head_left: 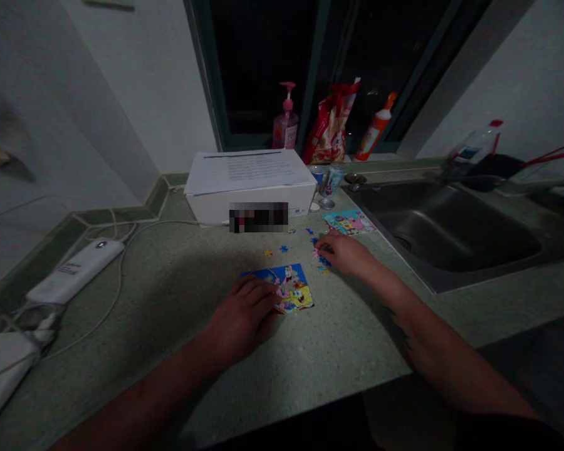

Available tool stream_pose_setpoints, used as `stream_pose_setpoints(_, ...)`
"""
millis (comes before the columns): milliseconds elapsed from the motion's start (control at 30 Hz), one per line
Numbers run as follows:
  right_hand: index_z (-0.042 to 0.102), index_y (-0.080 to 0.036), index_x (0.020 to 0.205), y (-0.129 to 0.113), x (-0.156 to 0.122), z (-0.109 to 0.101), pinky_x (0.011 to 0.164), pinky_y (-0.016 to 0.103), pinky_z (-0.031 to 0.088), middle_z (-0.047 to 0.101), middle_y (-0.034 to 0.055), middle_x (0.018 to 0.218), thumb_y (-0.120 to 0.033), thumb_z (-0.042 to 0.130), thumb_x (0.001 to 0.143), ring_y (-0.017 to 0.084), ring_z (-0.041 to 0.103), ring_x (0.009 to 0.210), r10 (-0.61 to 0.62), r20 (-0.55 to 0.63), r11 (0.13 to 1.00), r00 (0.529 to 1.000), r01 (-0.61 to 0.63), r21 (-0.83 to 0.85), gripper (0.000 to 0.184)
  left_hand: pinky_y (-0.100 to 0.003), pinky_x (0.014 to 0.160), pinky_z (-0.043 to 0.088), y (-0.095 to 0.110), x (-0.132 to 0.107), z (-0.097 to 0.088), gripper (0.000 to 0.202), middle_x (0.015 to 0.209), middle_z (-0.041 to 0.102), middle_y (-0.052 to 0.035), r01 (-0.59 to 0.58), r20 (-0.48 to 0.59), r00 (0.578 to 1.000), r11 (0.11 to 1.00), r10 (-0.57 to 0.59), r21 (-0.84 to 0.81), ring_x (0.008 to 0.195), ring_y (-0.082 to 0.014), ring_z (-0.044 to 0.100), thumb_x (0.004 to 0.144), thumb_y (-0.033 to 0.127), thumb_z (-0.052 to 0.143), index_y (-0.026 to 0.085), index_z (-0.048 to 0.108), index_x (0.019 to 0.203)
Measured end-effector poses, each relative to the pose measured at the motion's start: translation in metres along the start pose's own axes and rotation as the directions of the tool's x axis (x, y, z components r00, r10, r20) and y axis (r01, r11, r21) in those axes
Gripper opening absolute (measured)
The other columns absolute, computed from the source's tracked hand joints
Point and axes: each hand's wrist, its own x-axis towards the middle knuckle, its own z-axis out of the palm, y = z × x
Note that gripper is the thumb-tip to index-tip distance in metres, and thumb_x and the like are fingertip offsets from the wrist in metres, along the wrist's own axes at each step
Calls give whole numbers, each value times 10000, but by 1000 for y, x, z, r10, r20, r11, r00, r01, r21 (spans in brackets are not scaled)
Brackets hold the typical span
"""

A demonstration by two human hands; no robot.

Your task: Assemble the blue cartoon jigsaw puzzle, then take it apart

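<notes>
A small cartoon jigsaw puzzle [292, 285], mostly blue, lies on the speckled counter [178, 294]. My left hand [244, 316] rests flat on the puzzle's left part, fingers stretched over it. My right hand [345, 250] is to the puzzle's right among several loose pieces [323, 263], its fingertips pinched on a small pink piece [316, 253]. More loose pieces [275, 250] lie scattered behind the puzzle. A second cartoon picture card [350, 221] lies beyond my right hand near the sink.
A white box [249, 194] with a printed sheet on top stands behind the puzzle. A steel sink [451, 232] is at the right. Bottles [286, 122], a red bag [331, 125] and a can [333, 178] stand by the dark window. A power strip [75, 269] and cables lie at the left.
</notes>
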Motion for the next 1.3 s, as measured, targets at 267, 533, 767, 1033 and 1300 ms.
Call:
stream_pose_setpoints(267,723,-227,939,3,1,-1,706,356,481,741,85,950,-277,688,926,245,685,827,10,-34,1000,999,-10,5,62,-561,1079,492,0,1,-2,234,1237,748,-93,6,-22,1000,1000,-6,-10,1147,-277,693,997,195,598,211,685,1213)
stream_pose_setpoints(533,749,-215,974,-40,-10,5,727,325,526,768,58,924,-298,663,937,191,685,797,-91,-62,835,994,110,539,125,-435,885,592,1,1,-2,169,1074,760,-82,185,-107,974,971,-202,-151,984,-237,708,984,185,591,197,701,1112)
stream_pose_setpoints(767,783,-227,999,-93,-24,33,650,294,495,755,20,839,-276,704,868,157,633,708,-128,44,646,991,50,762,161,-322,679,614,4,3,-3,165,928,770,-50,397,-86,862,770,-500,-500,764,-179,721,929,241,629,204,706,1070)
stream_pose_setpoints(1033,763,-214,932,-102,-28,37,615,282,492,705,1,728,-368,759,826,139,615,641,-140,79,563,987,14,826,187,-341,726,637,2,5,1,68,915,782,-35,455,5,790,582,-612,-674,809,-198,749,908,266,664,208,689,934)
stream_pose_setpoints(1300,744,-218,961,-99,-29,37,652,286,515,715,2,761,-331,735,863,143,643,688,-225,95,585,970,57,809,150,-344,736,642,2,2,2,110,926,770,-49,428,-42,844,719,-535,-548,814,-187,747,966,265,604,199,683,1007)
